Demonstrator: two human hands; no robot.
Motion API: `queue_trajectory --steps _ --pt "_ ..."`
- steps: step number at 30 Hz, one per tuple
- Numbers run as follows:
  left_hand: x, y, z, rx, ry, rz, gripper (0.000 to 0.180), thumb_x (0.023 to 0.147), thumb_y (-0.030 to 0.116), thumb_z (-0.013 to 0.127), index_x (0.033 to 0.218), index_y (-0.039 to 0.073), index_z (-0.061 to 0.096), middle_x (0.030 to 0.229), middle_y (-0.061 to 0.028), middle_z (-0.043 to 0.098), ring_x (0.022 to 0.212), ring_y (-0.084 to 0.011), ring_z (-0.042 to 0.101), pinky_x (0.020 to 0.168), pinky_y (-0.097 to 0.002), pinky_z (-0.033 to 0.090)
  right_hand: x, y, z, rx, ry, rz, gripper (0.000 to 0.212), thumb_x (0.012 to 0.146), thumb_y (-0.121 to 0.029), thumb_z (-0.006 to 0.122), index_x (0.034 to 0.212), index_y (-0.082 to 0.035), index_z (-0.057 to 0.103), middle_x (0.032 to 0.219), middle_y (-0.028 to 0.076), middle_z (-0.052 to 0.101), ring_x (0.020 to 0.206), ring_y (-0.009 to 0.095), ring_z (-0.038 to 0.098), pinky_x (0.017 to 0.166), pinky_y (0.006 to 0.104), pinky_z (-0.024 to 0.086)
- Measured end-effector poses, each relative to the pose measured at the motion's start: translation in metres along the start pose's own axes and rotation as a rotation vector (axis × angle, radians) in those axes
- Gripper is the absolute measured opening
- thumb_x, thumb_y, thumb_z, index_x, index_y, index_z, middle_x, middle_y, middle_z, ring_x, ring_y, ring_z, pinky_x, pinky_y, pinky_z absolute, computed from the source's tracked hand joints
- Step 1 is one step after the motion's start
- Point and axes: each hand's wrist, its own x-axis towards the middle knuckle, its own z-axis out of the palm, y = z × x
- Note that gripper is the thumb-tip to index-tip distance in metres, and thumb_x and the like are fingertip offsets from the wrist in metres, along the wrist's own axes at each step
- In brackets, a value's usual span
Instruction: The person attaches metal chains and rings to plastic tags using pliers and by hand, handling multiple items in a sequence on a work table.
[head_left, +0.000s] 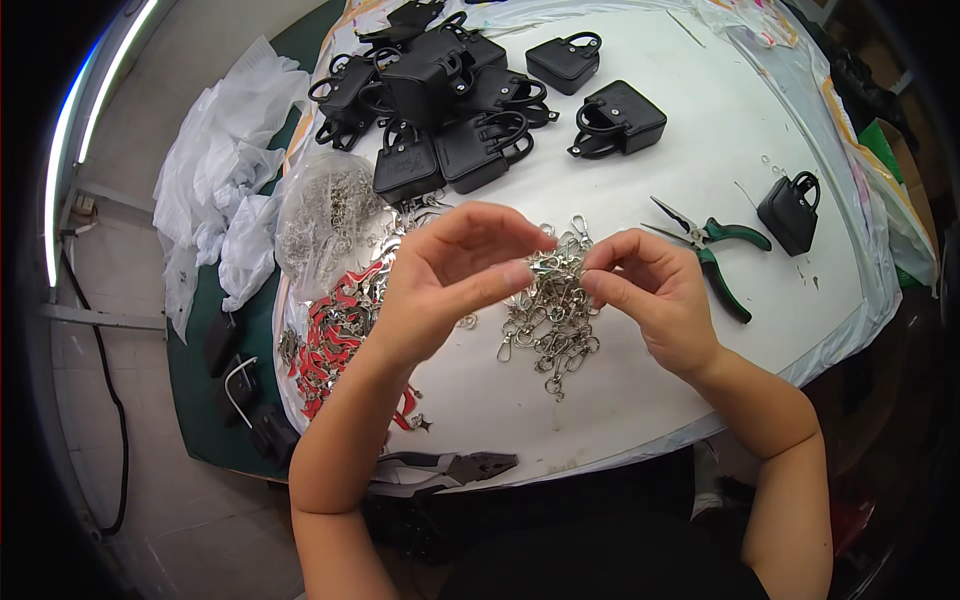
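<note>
My left hand [455, 270] is over the middle of the table, with its thumb and fingers curled toward each other near a small shiny piece too small to name. Facing it, my right hand [655, 295] pinches thumb and forefinger together; what lies between them cannot be made out. Directly beneath both hands lies a pile of silver swivel clasps [560, 325] with rings. A heap of red and silver metal charms [340, 325] spreads left of my left forearm, partly hidden by it.
Small black handbags [430, 85] are piled at the back. Green-handled long-nose pliers [712, 240] lie open at right, near a lone black handbag [790, 215]. A clear bag of rings [330, 215] sits left. Grey-handled pliers [450, 468] lie at the front edge.
</note>
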Motion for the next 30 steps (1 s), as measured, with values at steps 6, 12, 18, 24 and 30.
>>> queue_trajectory --steps 6,12,18,24,30 --pt "0.076 -0.025 -0.044 1.515 0.329 0.458 0.061 0.066 0.024 0.087 0.118 0.004 0.061 0.117 -0.0128 0.063 0.115 -0.0289 0.055 0.097 -0.0408 0.044 0.004 -0.001 -0.013 -0.449 0.092 -0.529 0.011 0.085 0.002 0.070 0.095 -0.001 0.065 0.099 0.007 0.063 0.091 0.013 0.058 0.084 0.0278 0.047" --pt "0.093 -0.002 -0.040 1.671 0.220 0.079 0.056 0.070 0.023 0.081 0.119 0.002 0.063 0.109 -0.0149 0.068 0.108 -0.0321 0.060 0.093 -0.0418 0.048 0.005 -0.011 -0.016 -0.130 0.045 -0.391 0.008 0.088 0.000 0.069 0.095 -0.001 0.064 0.106 0.009 0.064 0.097 0.013 0.059 0.089 0.0289 0.047" --pt "0.043 0.011 -0.036 0.846 0.388 0.057 0.044 0.077 0.026 0.071 0.109 -0.004 0.068 0.089 -0.0100 0.072 0.082 -0.0174 0.068 0.081 -0.0287 0.051 0.001 -0.014 -0.015 0.001 -0.044 -0.368 0.008 0.091 -0.001 0.067 0.098 -0.001 0.063 0.103 0.008 0.064 0.095 0.012 0.060 0.088 0.0277 0.049" --pt "-0.043 0.012 0.004 -0.163 0.240 -0.315 0.037 0.092 0.014 0.053 0.122 -0.007 0.059 0.105 -0.0092 0.069 0.093 -0.0121 0.065 0.087 -0.0265 0.051 -0.012 -0.015 -0.002 0.144 -0.221 -0.139 0.006 0.093 0.000 0.065 0.097 0.000 0.062 0.090 0.003 0.063 0.079 0.009 0.061 0.072 0.0244 0.052" --pt "-0.063 0.011 0.015 -0.281 0.239 -0.370 0.039 0.094 0.016 0.054 0.125 -0.007 0.057 0.108 -0.0103 0.068 0.094 -0.0126 0.066 0.089 -0.0271 0.052 -0.017 -0.016 0.003 0.025 -0.397 -0.042 0.012 0.086 0.009 0.068 0.094 0.004 0.061 0.097 0.011 0.057 0.075 0.013 0.061 0.065 0.0255 0.053"
